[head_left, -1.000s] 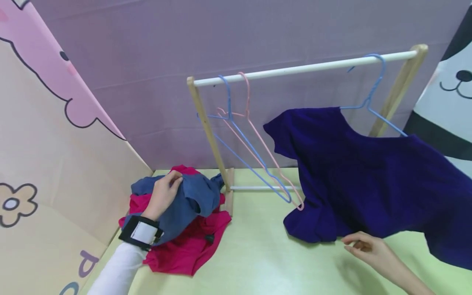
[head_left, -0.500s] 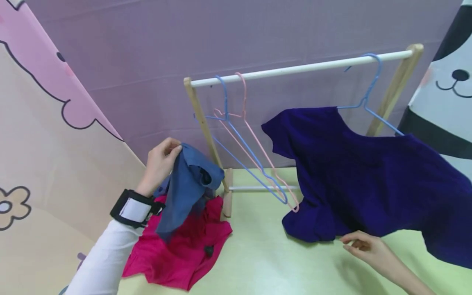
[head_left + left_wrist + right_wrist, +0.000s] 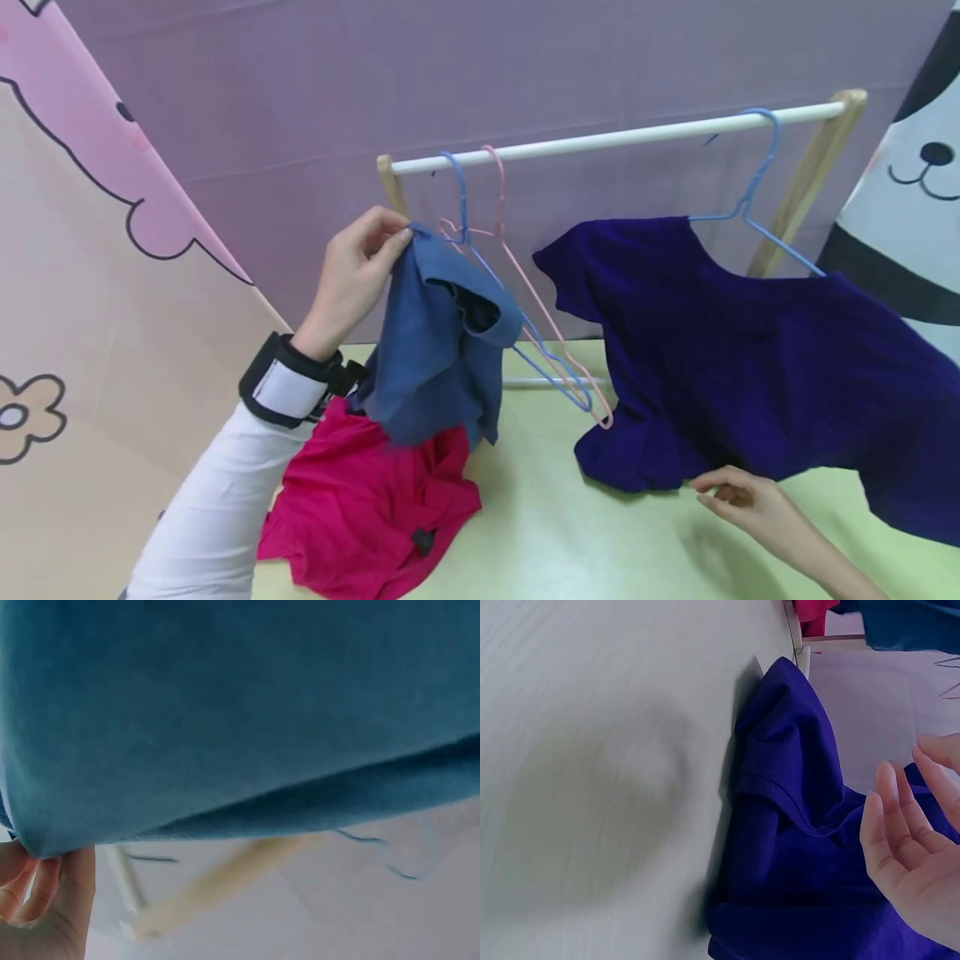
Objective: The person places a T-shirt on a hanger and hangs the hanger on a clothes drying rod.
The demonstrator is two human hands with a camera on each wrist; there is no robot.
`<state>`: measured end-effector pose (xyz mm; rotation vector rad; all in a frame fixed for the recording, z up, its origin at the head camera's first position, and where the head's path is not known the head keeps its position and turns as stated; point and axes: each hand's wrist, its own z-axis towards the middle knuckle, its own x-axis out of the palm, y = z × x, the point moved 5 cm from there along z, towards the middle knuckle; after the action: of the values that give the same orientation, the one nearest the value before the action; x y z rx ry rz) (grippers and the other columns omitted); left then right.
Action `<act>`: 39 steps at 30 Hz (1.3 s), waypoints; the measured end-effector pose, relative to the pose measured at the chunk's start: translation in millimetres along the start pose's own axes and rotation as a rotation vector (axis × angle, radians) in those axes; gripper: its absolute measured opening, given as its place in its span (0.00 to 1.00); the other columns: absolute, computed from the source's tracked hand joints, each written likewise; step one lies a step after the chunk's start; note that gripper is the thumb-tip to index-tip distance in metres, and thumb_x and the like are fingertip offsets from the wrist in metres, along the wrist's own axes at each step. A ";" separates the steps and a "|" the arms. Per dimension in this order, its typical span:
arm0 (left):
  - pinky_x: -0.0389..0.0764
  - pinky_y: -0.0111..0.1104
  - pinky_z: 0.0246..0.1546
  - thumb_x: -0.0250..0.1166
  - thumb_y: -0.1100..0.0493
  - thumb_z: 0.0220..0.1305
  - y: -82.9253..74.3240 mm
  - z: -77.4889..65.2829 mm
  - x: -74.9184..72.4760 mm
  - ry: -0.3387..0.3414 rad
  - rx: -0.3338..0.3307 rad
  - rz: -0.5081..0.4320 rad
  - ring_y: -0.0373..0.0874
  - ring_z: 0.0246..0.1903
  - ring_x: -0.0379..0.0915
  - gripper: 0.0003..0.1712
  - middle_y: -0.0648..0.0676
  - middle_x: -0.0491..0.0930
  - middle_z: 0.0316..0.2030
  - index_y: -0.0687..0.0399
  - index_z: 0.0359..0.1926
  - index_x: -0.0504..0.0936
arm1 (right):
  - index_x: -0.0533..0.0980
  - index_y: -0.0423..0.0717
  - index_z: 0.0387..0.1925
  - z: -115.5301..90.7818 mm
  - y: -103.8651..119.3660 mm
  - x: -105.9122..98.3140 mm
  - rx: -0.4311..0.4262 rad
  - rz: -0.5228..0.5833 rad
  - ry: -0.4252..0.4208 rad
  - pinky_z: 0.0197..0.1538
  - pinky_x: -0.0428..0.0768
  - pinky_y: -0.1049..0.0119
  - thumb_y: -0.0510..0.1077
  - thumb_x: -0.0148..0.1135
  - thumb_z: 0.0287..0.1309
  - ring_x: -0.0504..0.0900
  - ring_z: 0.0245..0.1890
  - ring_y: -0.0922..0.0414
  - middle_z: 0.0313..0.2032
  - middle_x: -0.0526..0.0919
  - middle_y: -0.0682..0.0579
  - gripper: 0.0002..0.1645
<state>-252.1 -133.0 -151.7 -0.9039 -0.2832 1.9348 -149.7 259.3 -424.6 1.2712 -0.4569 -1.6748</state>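
My left hand [image 3: 360,271] pinches a corner of a blue-grey garment [image 3: 442,350], which hangs down in front of the rack's left post. In the left wrist view the blue cloth [image 3: 225,712] fills the upper part, its corner between thumb and fingers. Below it a crimson garment [image 3: 367,500] lies crumpled on the table. A dark purple T-shirt [image 3: 750,367] hangs on a blue hanger [image 3: 757,179] at the right. My right hand [image 3: 738,504] is at the shirt's lower hem with loosely bent fingers and nothing held; in the right wrist view the fingers are apart from one another.
A white rail [image 3: 615,142] on wooden posts [image 3: 813,179] forms the rack. Near its left end hang a bare blue hanger [image 3: 462,200] and a bare pink hanger [image 3: 501,196]. A purple-grey cloth wall [image 3: 300,100] stands behind.
My left hand has lifted the blue-grey garment off the crimson one, up and to the right toward the bare hangers. The right hand and the purple T-shirt have stayed in place.
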 end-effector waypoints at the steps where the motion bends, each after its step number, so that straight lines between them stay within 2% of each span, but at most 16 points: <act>1: 0.66 0.25 0.26 0.55 0.63 0.62 -7.5 2.5 2.2 -0.004 0.024 -0.024 0.35 0.23 0.67 0.08 0.57 0.77 0.30 0.64 0.36 0.77 | 0.78 0.50 0.32 0.4 0.9 0.1 -0.007 0.002 -0.001 0.25 0.72 0.75 0.26 0.60 0.45 0.75 0.25 0.67 0.32 0.78 0.69 0.17; 4: 0.64 0.26 0.25 0.56 0.65 0.61 -28.3 5.9 11.1 0.017 0.082 -0.086 0.36 0.22 0.66 0.07 0.56 0.77 0.28 0.65 0.35 0.77 | 0.78 0.50 0.32 1.6 2.4 1.3 -0.027 0.005 -0.011 0.26 0.72 0.76 0.26 0.61 0.44 0.75 0.25 0.68 0.31 0.78 0.69 0.17; 7: 0.65 0.27 0.25 0.55 0.66 0.60 -43.5 2.0 24.1 0.080 0.112 -0.123 0.38 0.22 0.66 0.06 0.56 0.77 0.27 0.64 0.35 0.77 | 0.78 0.47 0.32 2.9 4.0 2.9 -0.061 0.017 -0.012 0.26 0.71 0.77 0.25 0.61 0.43 0.75 0.25 0.69 0.31 0.78 0.68 0.16; 12: 0.72 0.27 0.30 0.56 0.67 0.59 -51.5 -17.4 58.5 0.215 0.124 -0.150 0.39 0.27 0.72 0.04 0.55 0.79 0.29 0.63 0.34 0.77 | 0.78 0.44 0.32 5.4 8.8 6.3 -0.075 0.022 -0.015 0.28 0.72 0.78 0.24 0.61 0.42 0.75 0.26 0.69 0.31 0.78 0.68 0.15; 17: 0.74 0.25 0.34 0.57 0.66 0.59 -45.2 -48.1 94.6 0.350 0.117 -0.175 0.39 0.31 0.75 0.04 0.53 0.80 0.30 0.61 0.34 0.78 | 0.78 0.51 0.33 7.8 18.5 13.3 -0.102 0.038 -0.007 0.28 0.71 0.78 0.24 0.61 0.41 0.75 0.26 0.68 0.31 0.78 0.66 0.20; 22: 0.74 0.24 0.35 0.57 0.65 0.60 -34.4 -74.4 116.8 0.435 0.085 -0.191 0.39 0.33 0.76 0.04 0.52 0.79 0.31 0.59 0.35 0.77 | 0.78 0.51 0.34 8.8 27.8 21.3 -0.131 0.041 -0.008 0.27 0.71 0.76 0.23 0.61 0.40 0.75 0.25 0.68 0.32 0.78 0.67 0.22; 28: 0.73 0.25 0.35 0.55 0.62 0.61 -16.9 -97.4 137.2 0.507 0.015 -0.218 0.40 0.34 0.75 0.05 0.51 0.78 0.32 0.57 0.35 0.77 | 0.77 0.50 0.37 9.9 40.0 32.2 -0.136 0.086 0.017 0.26 0.71 0.74 0.24 0.62 0.41 0.75 0.25 0.67 0.33 0.78 0.66 0.22; 33: 0.72 0.26 0.36 0.55 0.61 0.62 -3.8 -114.3 149.4 0.546 -0.039 -0.237 0.39 0.34 0.74 0.06 0.51 0.79 0.34 0.57 0.36 0.78 | 0.75 0.46 0.43 10.5 53.8 44.0 -0.183 0.127 0.029 0.26 0.72 0.73 0.25 0.64 0.38 0.75 0.24 0.65 0.31 0.77 0.62 0.26; 36: 0.72 0.27 0.39 0.55 0.61 0.62 1.8 -121.7 151.7 0.543 -0.078 -0.232 0.39 0.35 0.73 0.06 0.51 0.79 0.33 0.57 0.36 0.78 | 0.71 0.40 0.49 10.4 63.6 53.7 -0.243 0.109 0.019 0.29 0.71 0.74 0.28 0.69 0.33 0.75 0.27 0.65 0.33 0.75 0.59 0.34; 39: 0.72 0.28 0.39 0.56 0.61 0.61 7.7 -127.2 153.7 0.535 -0.103 -0.238 0.38 0.34 0.72 0.06 0.50 0.79 0.33 0.56 0.36 0.78 | 0.65 0.33 0.54 10.1 75.5 64.1 -0.326 0.057 0.013 0.33 0.69 0.75 0.34 0.74 0.28 0.74 0.34 0.64 0.40 0.73 0.55 0.45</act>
<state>-211.6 -30.0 -317.8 -1.3498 -0.1633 1.4091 -124.8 166.6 -398.3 1.0189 -0.1986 -1.6154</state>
